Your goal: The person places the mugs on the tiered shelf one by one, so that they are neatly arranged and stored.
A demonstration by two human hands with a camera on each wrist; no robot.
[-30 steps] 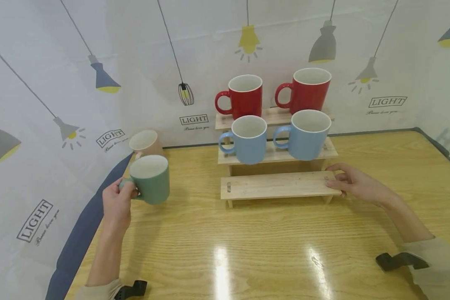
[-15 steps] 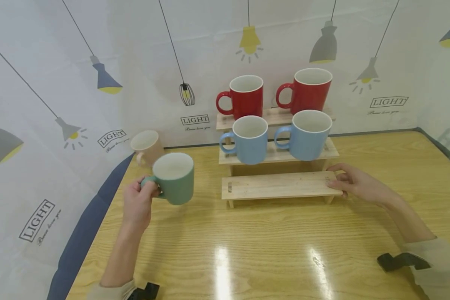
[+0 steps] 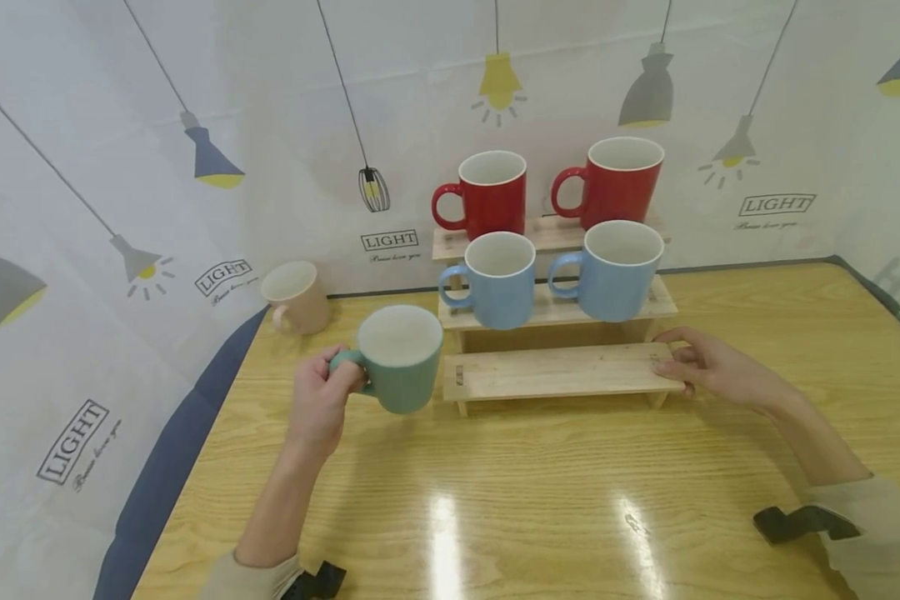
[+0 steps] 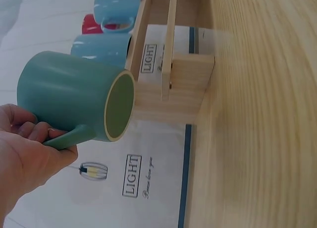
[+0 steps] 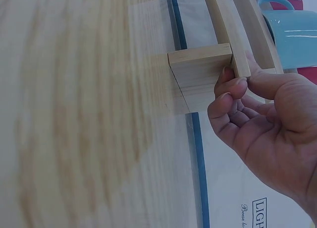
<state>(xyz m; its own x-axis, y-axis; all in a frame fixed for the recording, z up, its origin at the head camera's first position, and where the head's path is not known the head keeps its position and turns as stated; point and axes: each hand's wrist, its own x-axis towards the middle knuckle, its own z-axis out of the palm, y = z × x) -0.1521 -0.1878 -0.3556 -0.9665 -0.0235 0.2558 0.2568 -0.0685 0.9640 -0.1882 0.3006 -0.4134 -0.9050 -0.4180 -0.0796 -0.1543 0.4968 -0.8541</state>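
Observation:
My left hand grips the handle of a green mug, held upright above the table, just left of a three-tier wooden rack. In the left wrist view the mug's unglazed base rim shows, raised off the tabletop. With thumb on top and fingers beneath, my right hand pinches the right end of the rack's lowest shelf. That shelf bears no mug. Two light blue mugs, one left and one right, stand on the middle shelf. Two red mugs, left and right, occupy the top.
A pale pink mug stands at the table's back left corner, its handle toward the front. Behind the wooden table hangs a white cloth printed with lamps. Black wrist straps sit on both sleeves.
My left hand has carried the green mug rightward, away from the pink mug and close to the rack's left end. The right hand keeps its place on the lowest shelf.

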